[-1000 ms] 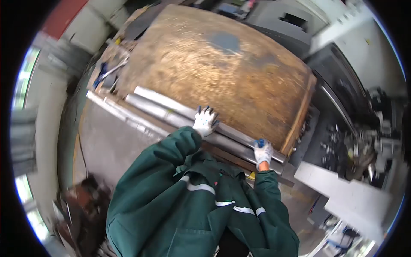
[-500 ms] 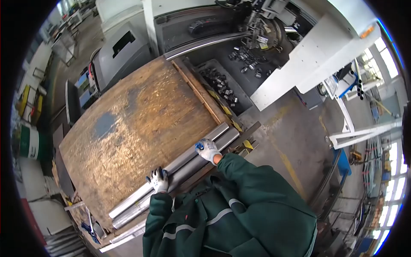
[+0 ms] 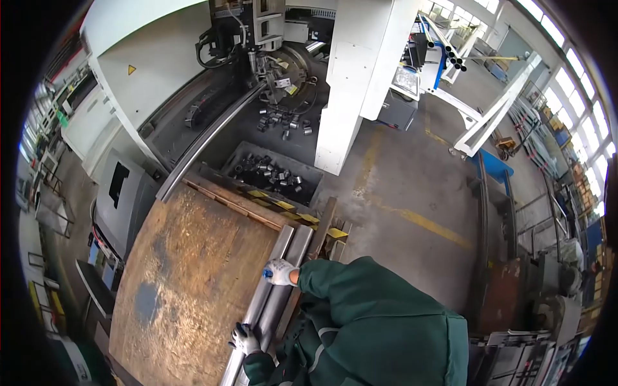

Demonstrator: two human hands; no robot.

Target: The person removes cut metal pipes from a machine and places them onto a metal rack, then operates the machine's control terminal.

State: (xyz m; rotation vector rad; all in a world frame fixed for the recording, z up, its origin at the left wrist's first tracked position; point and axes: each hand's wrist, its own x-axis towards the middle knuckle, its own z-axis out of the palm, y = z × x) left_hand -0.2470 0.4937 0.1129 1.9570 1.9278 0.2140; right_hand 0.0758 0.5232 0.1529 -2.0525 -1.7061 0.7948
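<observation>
Two long polished metal tubes lie side by side along the right edge of the worn wooden table: a left tube and a right tube. My right hand, in a white glove with blue on it, is closed over the left tube near its far end, its palm across the right tube. Nearer to me, my left hand, gloved in white with dark fingertips, curls over the left tube. The undersides of both hands' fingers are hidden. The near ends of the tubes run out of view.
Beyond the table a grey bin holds short cut tube pieces. A long bar runs from the machine chuck to the table's far corner. A white machine column stands to the right, and a grey cabinet to the left.
The view has swung up and to the right, showing more of the machine and floor. Both hands stay on the tubes, which show no clear shift on the table.
</observation>
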